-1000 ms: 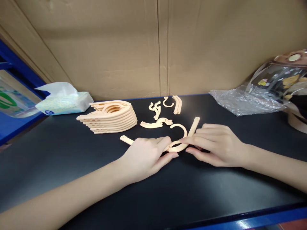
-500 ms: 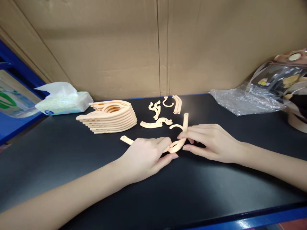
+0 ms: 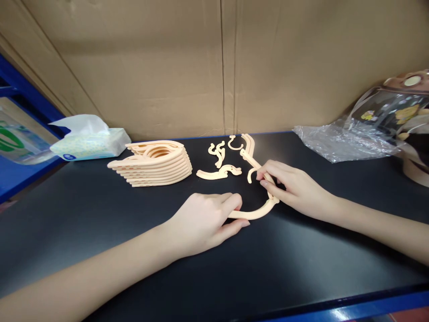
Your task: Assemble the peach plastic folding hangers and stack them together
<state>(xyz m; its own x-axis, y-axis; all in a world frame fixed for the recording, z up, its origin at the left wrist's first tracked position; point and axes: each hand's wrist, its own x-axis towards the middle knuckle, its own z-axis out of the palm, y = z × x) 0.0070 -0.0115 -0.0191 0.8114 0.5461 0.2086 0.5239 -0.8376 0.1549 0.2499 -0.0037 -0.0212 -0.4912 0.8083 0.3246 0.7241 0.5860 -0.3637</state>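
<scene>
A cream plastic folding clothes hanger (image 3: 256, 214) is between my hands, low over the black tabletop. My left hand (image 3: 209, 219) is closed around one of its arms, hiding that arm's outer end. Its other arm is pinched by my right hand (image 3: 288, 185), with the far end pointing up and away. A small curved hook (image 3: 250, 175) juts out left of my right fingertips. The two arms meet at a joint (image 3: 275, 200) just below my right hand. Beyond my hands lies a folded hanger piece (image 3: 219, 172).
A stack of folded hangers (image 3: 150, 165) stands at the left, with a tissue pack (image 3: 94, 144) behind it. Loose hooks (image 3: 217, 153) and curved arm pieces (image 3: 248, 144) lie further back. Crumpled clear plastic (image 3: 335, 138) and a transparent bag (image 3: 375, 109) are at the right. Cardboard (image 3: 150, 67) walls the back.
The hanger's right-hand arm has swung about the joint, and the joint now sits further right, with more of the left-hand arm showing. My right hand moved slightly with it; my left hand stayed put.
</scene>
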